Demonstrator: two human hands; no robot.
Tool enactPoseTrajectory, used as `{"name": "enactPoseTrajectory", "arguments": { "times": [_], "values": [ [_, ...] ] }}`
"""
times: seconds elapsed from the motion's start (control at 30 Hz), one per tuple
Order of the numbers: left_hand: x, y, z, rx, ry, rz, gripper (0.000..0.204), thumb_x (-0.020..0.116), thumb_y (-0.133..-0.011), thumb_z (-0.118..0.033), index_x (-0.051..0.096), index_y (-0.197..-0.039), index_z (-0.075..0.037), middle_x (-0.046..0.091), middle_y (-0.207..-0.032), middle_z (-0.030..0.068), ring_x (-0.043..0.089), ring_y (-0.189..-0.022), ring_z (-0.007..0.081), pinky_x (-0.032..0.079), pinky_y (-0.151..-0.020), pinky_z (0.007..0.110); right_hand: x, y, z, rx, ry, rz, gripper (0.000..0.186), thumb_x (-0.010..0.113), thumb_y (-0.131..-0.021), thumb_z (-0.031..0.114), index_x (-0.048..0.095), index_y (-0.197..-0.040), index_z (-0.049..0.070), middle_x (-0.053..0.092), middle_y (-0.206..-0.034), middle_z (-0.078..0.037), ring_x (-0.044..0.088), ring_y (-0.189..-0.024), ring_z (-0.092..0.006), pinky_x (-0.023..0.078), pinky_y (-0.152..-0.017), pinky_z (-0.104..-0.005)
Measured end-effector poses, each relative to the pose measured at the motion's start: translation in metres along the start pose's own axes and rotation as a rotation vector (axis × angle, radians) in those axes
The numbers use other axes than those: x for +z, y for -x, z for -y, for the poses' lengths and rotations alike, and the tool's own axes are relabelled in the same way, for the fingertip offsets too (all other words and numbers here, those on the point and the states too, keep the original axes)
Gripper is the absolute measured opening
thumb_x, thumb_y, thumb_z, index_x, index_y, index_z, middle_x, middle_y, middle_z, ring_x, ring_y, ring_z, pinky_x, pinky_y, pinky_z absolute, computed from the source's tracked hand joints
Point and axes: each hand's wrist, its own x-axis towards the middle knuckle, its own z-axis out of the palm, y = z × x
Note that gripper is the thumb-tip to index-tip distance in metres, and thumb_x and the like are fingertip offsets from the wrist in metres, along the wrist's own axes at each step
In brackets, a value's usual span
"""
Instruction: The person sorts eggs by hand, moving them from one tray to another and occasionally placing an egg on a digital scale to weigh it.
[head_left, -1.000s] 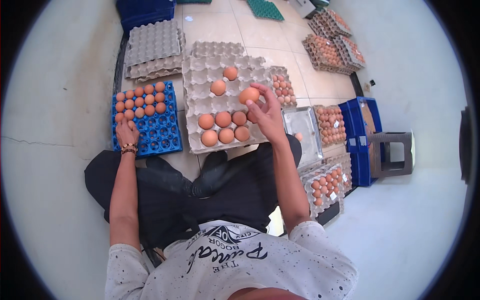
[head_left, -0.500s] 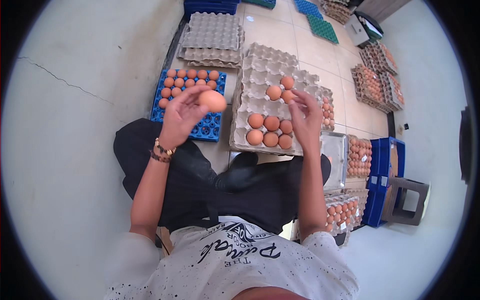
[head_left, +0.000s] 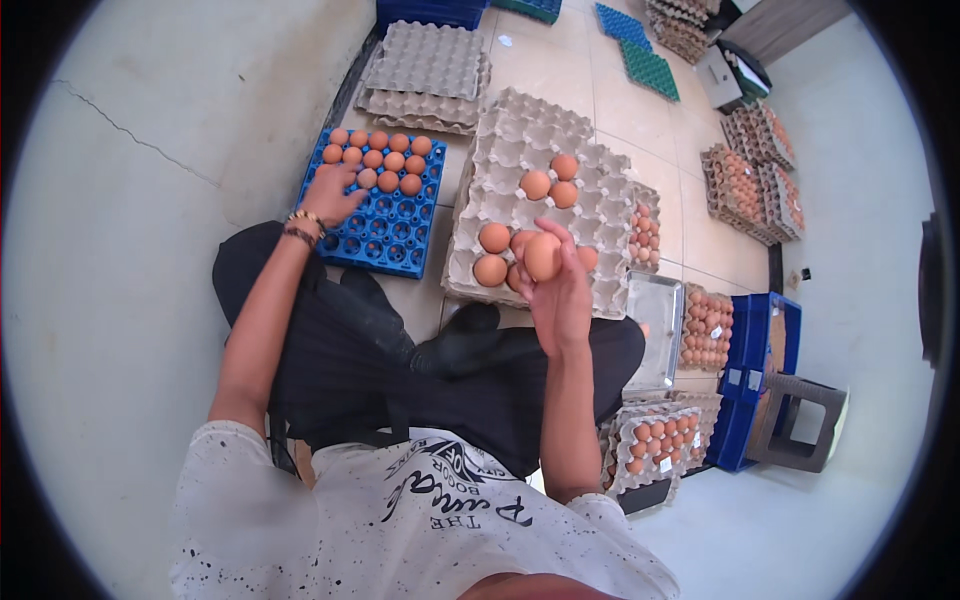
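Note:
My left hand (head_left: 334, 194) reaches down over the left part of the blue plastic egg tray (head_left: 378, 258), its fingers curled low among the brown eggs (head_left: 388, 182). Whatever lies under its palm is hidden. Rows of eggs fill the tray's far part, and bare cups show in its near part. My right hand (head_left: 558, 295) grips a brown egg (head_left: 543, 257), raised above the near part of the grey pulp egg tray (head_left: 505, 165). Three eggs (head_left: 564, 194) form a cluster in that tray's middle. Several more eggs (head_left: 494, 237) sit near its front, partly covered by my right hand.
Grey pulp trays (head_left: 428, 62) are stacked at the back left. To the right are a metal pan (head_left: 655, 330), several egg-filled pulp trays (head_left: 708, 328) and blue crates (head_left: 748, 395). A green tray (head_left: 648, 70) lies on the tiled floor farther back.
My left hand, which held up an egg, has moved left and down onto the blue tray. My right hand has come from the middle cluster toward me, with an egg now in it.

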Motion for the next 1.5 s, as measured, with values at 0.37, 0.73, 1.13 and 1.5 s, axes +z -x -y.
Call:
{"name": "enactPoseTrajectory", "arguments": {
  "times": [0.37,0.73,1.13,1.5],
  "values": [
    [0.034,-0.011,0.119,-0.637,-0.359,-0.080,0.036,0.070,-0.080,-0.030,0.068,-0.104,-0.004,0.068,-0.109,0.0204,0.065,-0.105,0.0356,0.050,-0.095,0.046,0.010,-0.097,-0.003,-0.546,0.864,-0.048,0.045,0.073,-0.080,0.004,0.055,-0.120,0.003,0.063,-0.110,-0.013,0.062,-0.100,-0.0252,0.052,-0.086,-0.0353],
    [-0.023,-0.002,0.068,-0.327,0.334,0.048,0.044,0.074,-0.082,-0.027,0.067,-0.115,0.002,0.071,-0.099,0.0107,0.068,-0.093,0.0200,0.053,-0.083,0.034,-0.014,-0.122,-0.014,-0.754,1.471,-0.025,0.022,0.070,-0.080,0.011,0.073,-0.101,0.007,0.068,-0.113,-0.014,0.059,-0.114,-0.0351,0.043,-0.098,-0.0485],
    [-0.054,0.061,-0.136,0.309,0.467,0.307,0.043,0.082,-0.077,-0.014,0.068,-0.116,-0.005,0.063,-0.117,0.0058,0.057,-0.112,0.0136,0.047,-0.096,0.030,0.074,-0.041,-0.014,0.133,0.259,0.449,0.046,0.056,-0.100,0.025,0.044,-0.139,0.004,0.066,-0.095,-0.011,0.067,-0.077,-0.0130,0.053,-0.063,-0.0236],
    [0.012,-0.041,0.122,-0.206,0.014,-0.153,0.038,0.073,-0.080,-0.021,0.068,-0.115,-0.007,0.067,-0.108,0.0123,0.065,-0.097,0.0304,0.053,-0.087,0.039,0.001,-0.110,0.000,-0.412,0.567,-0.026,0.036,0.059,-0.093,0.017,0.055,-0.127,0.005,0.056,-0.109,-0.010,0.060,-0.087,-0.0180,0.051,-0.070,-0.0290]
  ]
}}
